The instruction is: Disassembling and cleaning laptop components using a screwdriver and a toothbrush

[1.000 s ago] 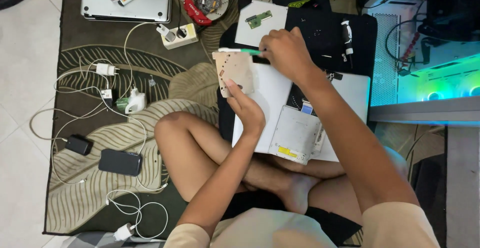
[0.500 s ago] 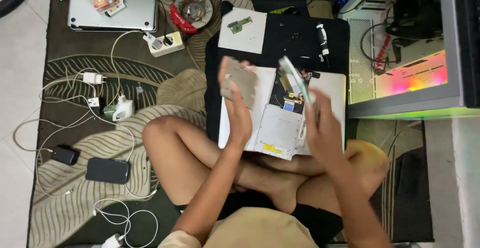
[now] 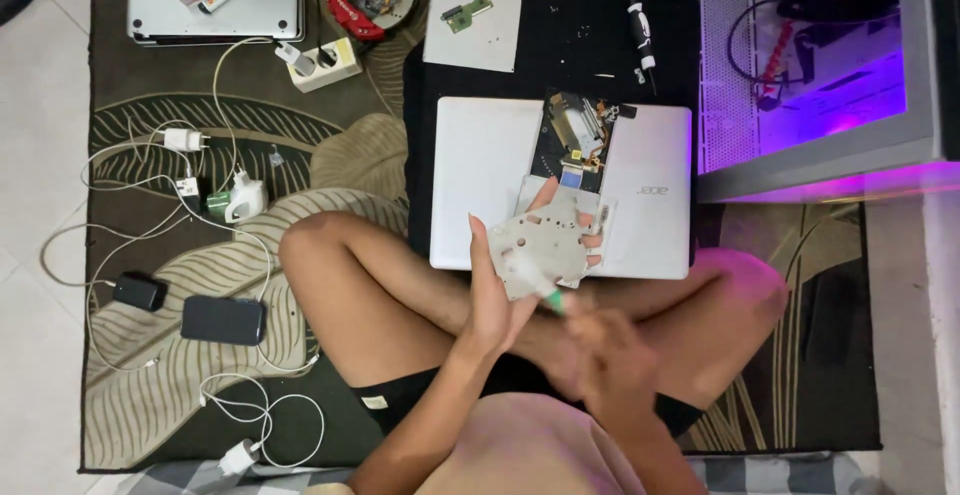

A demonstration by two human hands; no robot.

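Leaf-patterned rug (image 3: pixel 330 155), left hand (image 3: pixel 500 300) grip closed on grey metal plate (image 3: pixel 550 240), right hand (image 3: pixel 600 365) blurred, grip unclear.

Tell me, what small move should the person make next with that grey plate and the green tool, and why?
Probably steady the tool tip against the grey perforated plate. The left hand holds the plate up over the opened white laptop, and the right hand, blurred, has the tool at the plate's lower edge.

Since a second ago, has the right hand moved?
Yes. The right hand has come back from the far edge of the white laptop toward the person's lap, now blurred below the grey metal plate in the left hand.
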